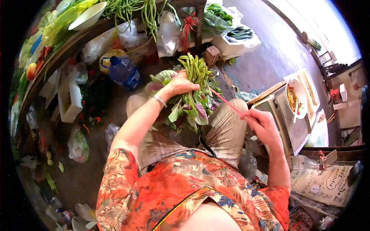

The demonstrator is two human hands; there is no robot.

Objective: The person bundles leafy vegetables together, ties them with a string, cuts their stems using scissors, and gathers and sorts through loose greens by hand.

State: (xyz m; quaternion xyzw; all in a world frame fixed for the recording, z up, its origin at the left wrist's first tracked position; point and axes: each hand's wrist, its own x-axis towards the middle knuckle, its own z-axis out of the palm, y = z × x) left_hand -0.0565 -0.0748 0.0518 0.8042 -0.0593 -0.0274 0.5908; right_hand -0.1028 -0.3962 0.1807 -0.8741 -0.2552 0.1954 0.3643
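Observation:
A bunch of leafy greens (193,106), its leaves green and purple, hangs above my lap with the thick cut stems pointing away from me. My left hand (182,83) is wrapped round the stems, thumb across them. From the bunch a thin pink-red tie strip (228,103) runs taut to my right hand (261,124), which pinches its near end beside my knee. The strip's other end disappears at the greens, so I cannot tell whether it goes round the stems.
Long beans (133,11) and a white bowl (88,16) lie on the stall at upper left. Red ties (189,27) hang from its edge. A blue plastic jug (122,72) stands beneath. On the right, a bowl of food (295,98) sits beside a metal tray (291,121).

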